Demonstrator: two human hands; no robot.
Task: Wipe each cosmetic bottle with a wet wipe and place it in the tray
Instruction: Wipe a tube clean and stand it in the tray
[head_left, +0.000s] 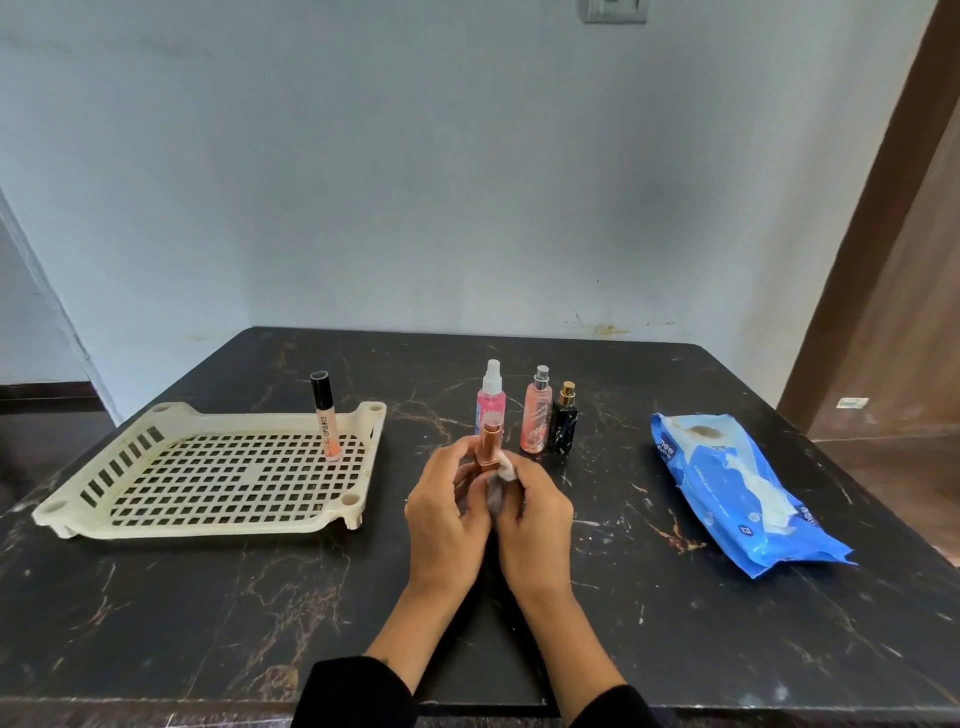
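Both hands busy: left hand (447, 512) grips bottle (489, 444) upright, steadying it; right hand (535, 512) pinches wipe (500, 486) against it.

1. A rose-gold cosmetic bottle (489, 441) stands upright at the table's middle, its lower part hidden in the left hand (447, 512), which grips it.
2. A crumpled white wet wipe (500, 480) is pinched in the right hand (537, 512) and touches the bottle's side.
3. A cream perforated tray (104, 512) lies flat at the left.
4. A lip gloss tube (326, 415) with a black cap stands upright inside the tray, near its far right corner.
5. A pink spray bottle (491, 397), a peach spray bottle (536, 413) and a black gold-capped bottle (564, 420) stand upright in a row just behind the hands.
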